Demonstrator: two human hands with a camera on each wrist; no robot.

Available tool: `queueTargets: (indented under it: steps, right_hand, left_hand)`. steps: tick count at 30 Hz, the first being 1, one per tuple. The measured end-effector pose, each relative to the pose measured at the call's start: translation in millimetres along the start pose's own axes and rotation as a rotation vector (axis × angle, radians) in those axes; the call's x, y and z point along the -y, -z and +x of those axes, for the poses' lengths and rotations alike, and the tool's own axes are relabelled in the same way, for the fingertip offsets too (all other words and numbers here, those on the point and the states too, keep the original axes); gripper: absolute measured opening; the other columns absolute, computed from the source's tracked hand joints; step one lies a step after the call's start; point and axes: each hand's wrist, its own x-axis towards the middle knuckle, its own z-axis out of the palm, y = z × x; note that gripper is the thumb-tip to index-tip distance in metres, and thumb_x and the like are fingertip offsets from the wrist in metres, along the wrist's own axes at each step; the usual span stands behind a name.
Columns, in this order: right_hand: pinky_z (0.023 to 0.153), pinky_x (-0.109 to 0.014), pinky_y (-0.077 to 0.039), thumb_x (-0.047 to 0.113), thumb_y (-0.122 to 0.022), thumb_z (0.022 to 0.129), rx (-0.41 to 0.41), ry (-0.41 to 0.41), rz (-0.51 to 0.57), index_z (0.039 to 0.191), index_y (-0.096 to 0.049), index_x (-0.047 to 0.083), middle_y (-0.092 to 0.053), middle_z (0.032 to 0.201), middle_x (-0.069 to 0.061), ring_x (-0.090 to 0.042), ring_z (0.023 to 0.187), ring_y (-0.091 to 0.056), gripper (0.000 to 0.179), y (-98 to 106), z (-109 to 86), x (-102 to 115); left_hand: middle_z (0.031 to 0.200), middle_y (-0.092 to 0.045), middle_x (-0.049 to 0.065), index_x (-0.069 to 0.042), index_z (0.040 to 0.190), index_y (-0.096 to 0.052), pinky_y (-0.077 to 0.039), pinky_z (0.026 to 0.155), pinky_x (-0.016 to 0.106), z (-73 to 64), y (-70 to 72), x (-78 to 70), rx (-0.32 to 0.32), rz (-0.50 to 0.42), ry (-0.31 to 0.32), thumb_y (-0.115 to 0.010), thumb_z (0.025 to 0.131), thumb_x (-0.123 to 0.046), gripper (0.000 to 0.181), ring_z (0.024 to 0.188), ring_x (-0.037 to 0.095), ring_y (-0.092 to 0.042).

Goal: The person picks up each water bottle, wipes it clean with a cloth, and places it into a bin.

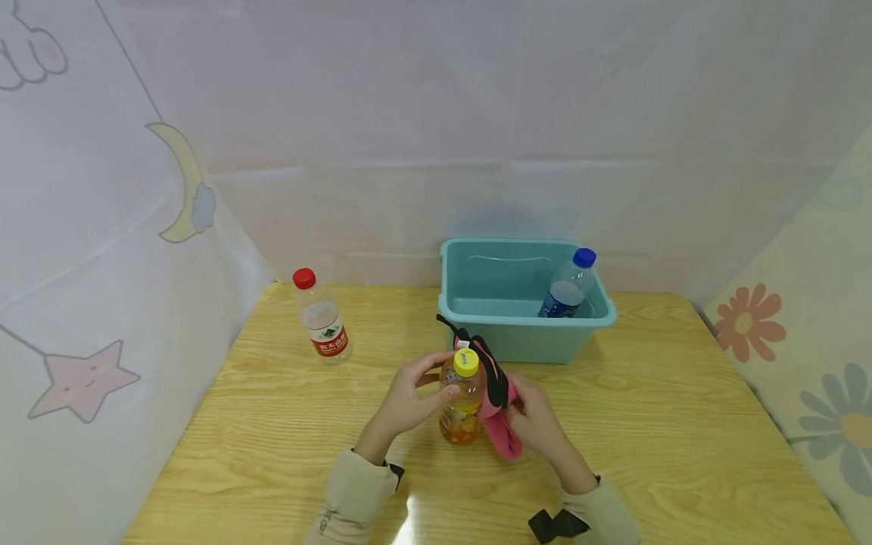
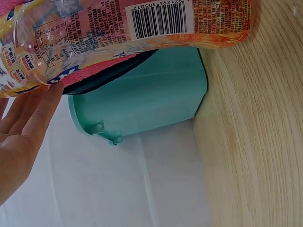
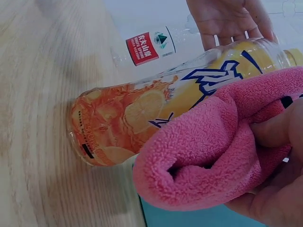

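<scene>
A clear plastic drink bottle (image 1: pixel 460 424) with a yellow cap and orange-printed label stands upright on the table in front of the person. My left hand (image 1: pixel 409 397) holds it near the shoulder, thumb in front and fingers behind. The label's barcode side (image 2: pixel 161 21) faces the left wrist camera. On the bottle's right, my right hand (image 1: pixel 537 424) grips a folded pink towel-like cloth (image 3: pixel 199 151) with black edging, pinched between thumb and fingers. In the head view the cloth overlaps the bottle's right side.
Behind the hands stands a light-blue plastic bin (image 1: pixel 518 333). A blue-capped bottle (image 1: pixel 567 291) leans inside its right end. At the left, a red-capped water bottle (image 1: pixel 323 322) stands on the wooden table (image 1: pixel 286 454). Printed cloth hangs around the table.
</scene>
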Motion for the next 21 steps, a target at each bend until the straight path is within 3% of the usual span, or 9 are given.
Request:
queueTargets:
  steps: [6,12,15,21]
  right_hand:
    - [0.058,-0.023,-0.044,-0.021,-0.05,0.065,0.04,-0.053,-0.02,0.091,-0.063,0.003,-0.062,0.083,-0.003,-0.009,0.071,-0.049,0.037,-6.7,-1.5,-8.2]
    - [0.062,-0.024,-0.045,-0.019,-0.051,0.069,0.105,-0.108,-0.035,0.1,-0.064,0.002,-0.064,0.088,-0.005,-0.01,0.073,-0.052,0.04,-12.3,-3.6,-12.9]
    - [0.069,-0.028,-0.05,-0.019,-0.05,0.069,0.121,-0.127,-0.04,0.103,-0.064,0.0,-0.065,0.094,-0.009,-0.016,0.083,-0.059,0.042,-15.2,-5.0,-15.6]
    - [0.068,-0.027,-0.048,-0.018,-0.051,0.069,0.141,-0.149,-0.064,0.108,-0.062,-0.004,-0.064,0.098,-0.015,-0.016,0.08,-0.056,0.044,-19.3,-8.6,-21.2]
  left_hand:
    - [0.119,-0.054,0.024,0.01,0.119,-0.051,-0.046,0.087,0.046,-0.1,-0.2,0.2,-0.005,-0.002,-0.004,-0.062,0.082,0.004,0.039,0.109,0.035,-0.05]
    - [0.119,-0.054,0.023,0.01,0.12,-0.051,-0.046,0.087,0.046,-0.3,-0.2,0.8,-0.006,-0.003,-0.014,-0.062,0.082,0.005,0.04,0.109,0.034,-0.05]
    - [0.119,-0.054,0.023,0.01,0.12,-0.051,-0.046,0.087,0.047,-0.1,-0.4,0.7,-0.005,-0.004,-0.016,-0.062,0.082,0.005,0.04,0.109,0.034,-0.05]
    - [0.118,-0.054,0.022,0.009,0.12,-0.051,-0.045,0.088,0.047,-0.2,-0.7,1.6,-0.003,-0.006,-0.013,-0.062,0.082,0.005,0.04,0.109,0.033,-0.051]
